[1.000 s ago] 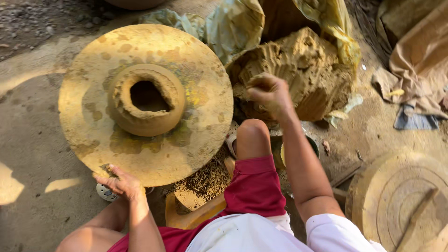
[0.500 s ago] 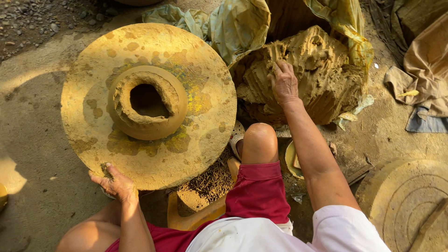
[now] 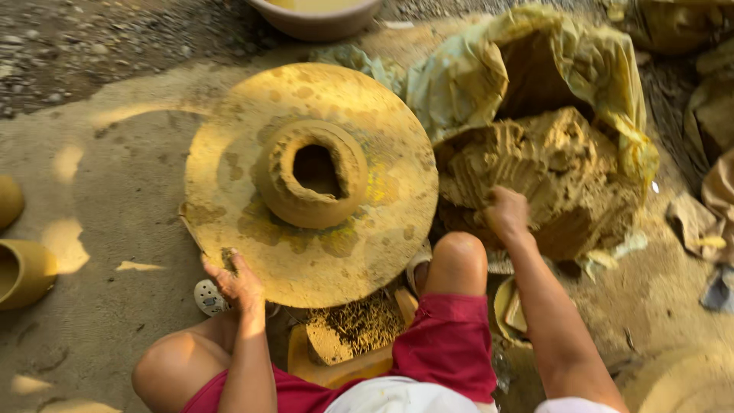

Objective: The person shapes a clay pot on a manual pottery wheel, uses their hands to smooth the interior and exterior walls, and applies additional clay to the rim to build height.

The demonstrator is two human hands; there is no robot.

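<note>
A round, clay-smeared potter's wheel [image 3: 229, 168] lies flat on the ground in front of me. A small, rough clay pot [image 3: 312, 174] with an open mouth stands at its centre. My left hand [image 3: 233, 279] rests on the wheel's near rim, fingers spread. My right hand [image 3: 506, 213] digs into a big lump of wet clay [image 3: 550, 168] that sits in a yellowish plastic sheet [image 3: 527, 61] to the right of the wheel; its fingers are curled into the clay. My knees and red shorts [image 3: 447, 344] fill the lower frame.
A wide basin [image 3: 317, 19] stands beyond the wheel at the top edge. Two yellow clay vessels [image 3: 23, 268] lie at the far left. Crumpled cloth and bags [image 3: 707, 222] lie at the right. A low wooden seat [image 3: 344, 344] sits under my legs.
My right hand has slid down the clay lump towards its near side. The view has shifted, so the wheel and clay sit further right. My left hand stays on the wheel's rim.
</note>
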